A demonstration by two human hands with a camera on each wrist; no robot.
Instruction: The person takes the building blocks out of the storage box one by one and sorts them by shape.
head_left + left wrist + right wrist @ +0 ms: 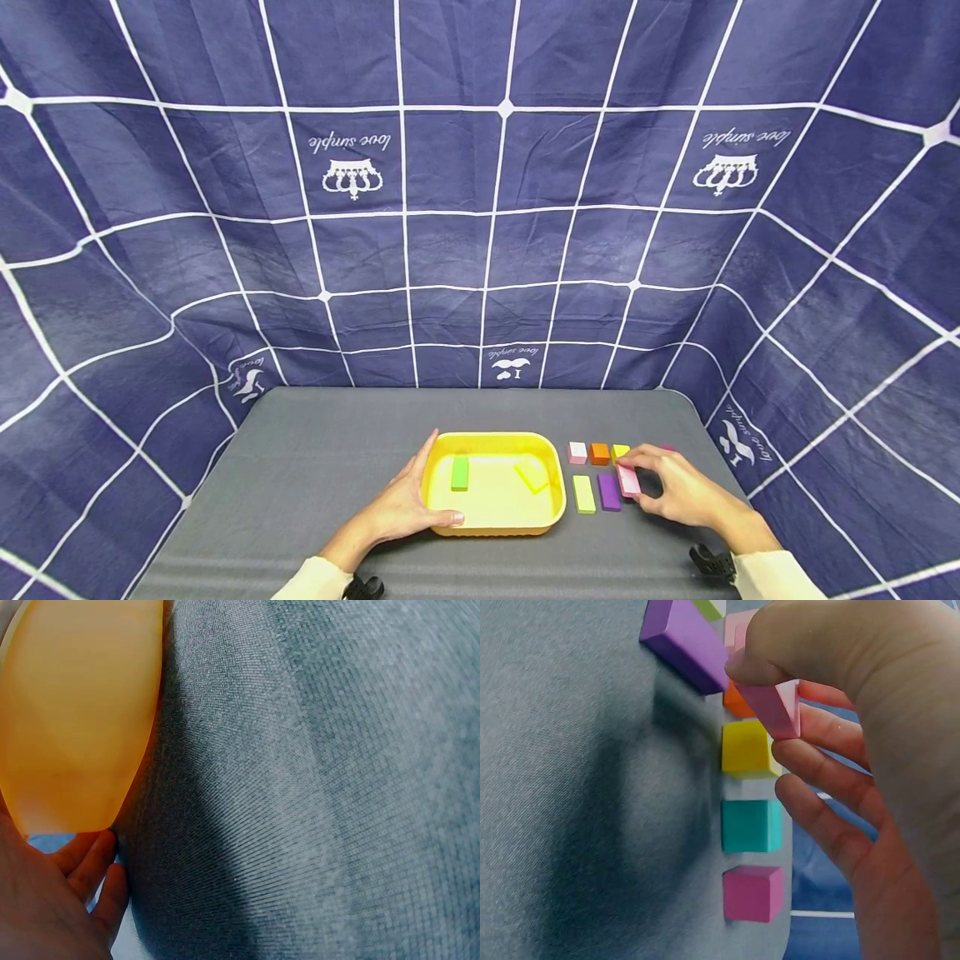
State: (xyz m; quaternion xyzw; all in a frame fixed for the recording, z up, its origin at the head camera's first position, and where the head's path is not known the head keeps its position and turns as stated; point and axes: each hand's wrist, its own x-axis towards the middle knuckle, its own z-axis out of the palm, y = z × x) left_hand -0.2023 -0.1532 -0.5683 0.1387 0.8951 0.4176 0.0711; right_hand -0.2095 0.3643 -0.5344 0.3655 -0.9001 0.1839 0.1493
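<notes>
At the left end of a yellow plastic bin (498, 530), my left hand (405, 504) holds on, thumb over the front rim and fingers along the outer side. Inside the bin lie a green block (460, 473) and a yellow block (532, 475). My right hand (667, 483) pinches a pink block (780, 711) between thumb and fingers, tilted over the table beside a purple block (609, 492). A yellow-green block (584, 494) lies to the purple one's left. The left wrist view shows the bin's outer wall (82, 712) with curled fingers below it.
Behind the row of flat blocks stand a pale pink cube (577, 452), an orange cube (599, 454) and a yellow cube (620, 451). A teal cube (748, 825) and a magenta cube (751, 894) continue that row. Blue gridded cloth (450, 250) surrounds the grey table (337, 433).
</notes>
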